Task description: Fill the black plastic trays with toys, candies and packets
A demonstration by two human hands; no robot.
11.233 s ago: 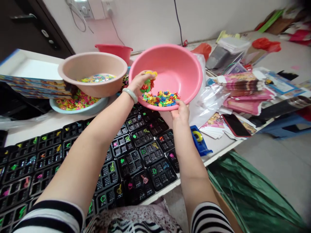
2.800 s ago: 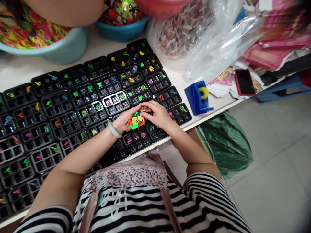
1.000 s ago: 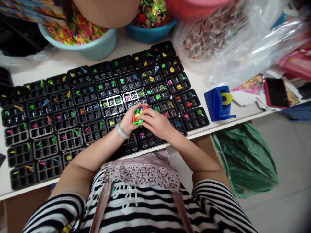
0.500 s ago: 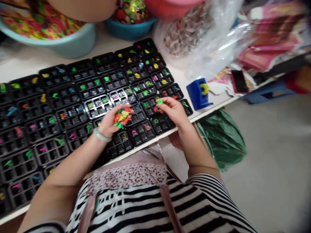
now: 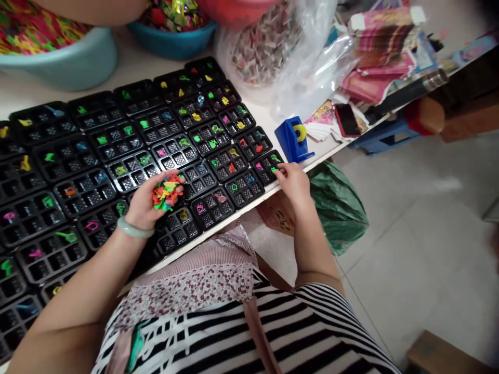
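Observation:
My left hand (image 5: pixel 150 200) is cupped palm up above the trays, its fingers curled round a heap of small plastic toys (image 5: pixel 168 193) in red, yellow, green and orange. At the right end of the rows, my right hand (image 5: pixel 293 182) pinches a small green plastic toy (image 5: pixel 275 169) over a black compartment tray (image 5: pixel 266 176). That tray also has a pink piece and another green piece in its upper compartments. Rows of similar black trays (image 5: pixel 212 208) cover the tabletop, many with a couple of small coloured pieces in them.
A blue tape dispenser (image 5: pixel 290 140) stands right of the trays, near a dark phone (image 5: pixel 346 120). Behind are a pale blue basin (image 5: pixel 86 62) of coloured pieces, a darker blue basin (image 5: pixel 175 41) and a clear bag (image 5: pixel 265 47) of small packets. A green bag (image 5: pixel 337 208) hangs below the table edge.
My right hand has moved from a tray farther left to the tray at the right end. A red piece now lies in the tray it left. The camera view has shifted right.

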